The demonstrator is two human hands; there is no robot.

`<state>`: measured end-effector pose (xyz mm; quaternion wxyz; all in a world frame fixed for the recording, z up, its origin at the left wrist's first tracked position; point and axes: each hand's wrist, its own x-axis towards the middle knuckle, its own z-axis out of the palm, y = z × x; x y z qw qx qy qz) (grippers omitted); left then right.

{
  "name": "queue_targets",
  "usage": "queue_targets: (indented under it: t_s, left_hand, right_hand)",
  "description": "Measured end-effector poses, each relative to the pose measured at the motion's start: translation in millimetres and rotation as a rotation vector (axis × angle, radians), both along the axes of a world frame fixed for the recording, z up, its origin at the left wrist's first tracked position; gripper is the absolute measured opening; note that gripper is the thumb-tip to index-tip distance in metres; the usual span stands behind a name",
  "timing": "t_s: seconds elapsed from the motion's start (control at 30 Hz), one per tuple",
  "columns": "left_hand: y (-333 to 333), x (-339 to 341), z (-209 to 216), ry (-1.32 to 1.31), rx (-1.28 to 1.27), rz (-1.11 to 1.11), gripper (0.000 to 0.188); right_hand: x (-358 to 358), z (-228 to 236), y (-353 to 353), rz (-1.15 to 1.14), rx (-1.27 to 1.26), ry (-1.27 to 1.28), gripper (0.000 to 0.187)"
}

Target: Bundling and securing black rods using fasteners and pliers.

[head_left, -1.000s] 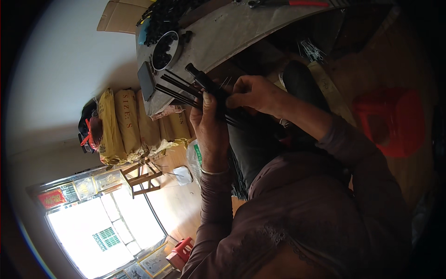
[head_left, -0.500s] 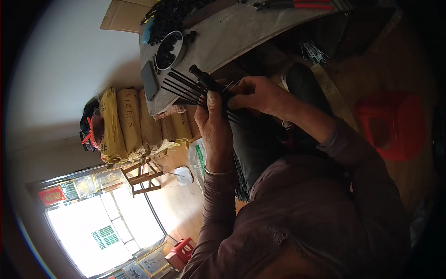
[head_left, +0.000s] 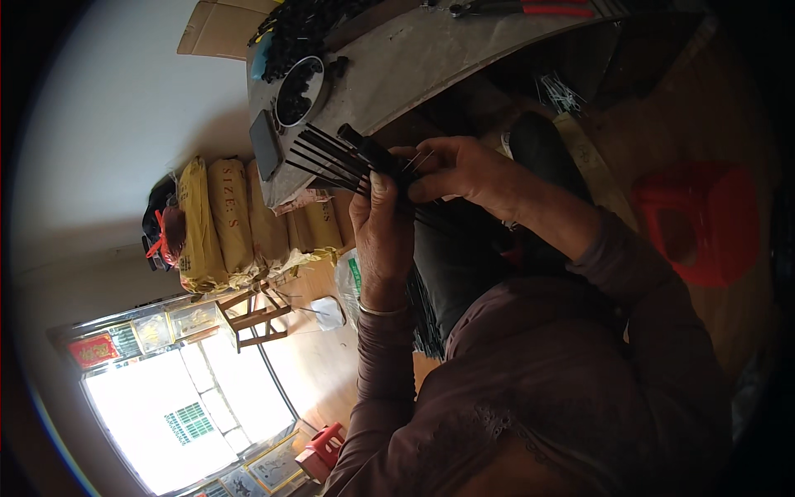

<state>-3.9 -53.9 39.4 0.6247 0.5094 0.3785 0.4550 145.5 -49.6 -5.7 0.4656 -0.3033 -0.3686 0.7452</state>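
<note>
My left hand (head_left: 385,236) is wrapped round a black hub (head_left: 364,146) with a short thick tube end, its thumb pressed on top. Several thin black rods (head_left: 327,159) fan out from it toward the table, much like umbrella ribs. On the hub's other side my right hand (head_left: 468,172) is closed, with fingertips pinched against the piece. Fine bright wires (head_left: 421,161) stick up between the fingers there. Exactly how the wires meet the hub is hidden by the fingers. Both hands are above my dark-trousered lap (head_left: 460,269).
Ahead, the grey table (head_left: 377,74) bears a round bowl (head_left: 301,91) of small black parts, a heap of black pieces (head_left: 306,33) and red-handled pliers (head_left: 530,10). A red plastic stool (head_left: 696,224) is at right; yellow sacks (head_left: 230,219) and a wooden stool (head_left: 255,316) at left.
Both hands keep their hold on the hub. The piece has shifted and turned slightly, and the bright wires between the right fingers show more plainly.
</note>
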Motion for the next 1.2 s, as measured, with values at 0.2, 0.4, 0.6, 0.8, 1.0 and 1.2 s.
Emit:
queue_targets:
  t_s: [0.2, 0.4, 0.6, 0.8, 1.0, 1.2]
  left_hand:
    - [-0.3, 5.0, -3.4, -0.067, -0.01, -0.007, 0.042]
    - [2.3, 24.7, -19.7, 0.05, 0.078, 0.314, 0.038]
    - [8.6, 26.1, -28.6, 0.121, 0.158, 0.383, 0.035]
    - [5.6, 35.5, -25.2, 0.131, 0.157, 0.392, 0.035]
    - [12.2, 35.0, -35.7, 0.191, 0.252, 0.463, 0.034]
    - [2.9, 40.7, -24.7, -0.042, 0.109, 0.31, 0.035]
  right_hand:
    - [10.1, 1.2, 7.9, 0.081, -0.011, 0.033, 0.035]
    - [-26.8, -37.0, 11.8, -0.261, 0.125, -0.036, 0.044]
    - [-7.4, 3.8, -4.3, -0.554, 0.476, -0.59, 0.032]
    - [1.3, 1.4, 2.6, -0.628, 0.564, -0.677, 0.023]
    - [-6.8, 7.8, -15.5, -0.794, 0.799, -0.796, 0.009]
    - [15.3, 17.9, 10.6, -0.402, 0.352, -0.491, 0.011]
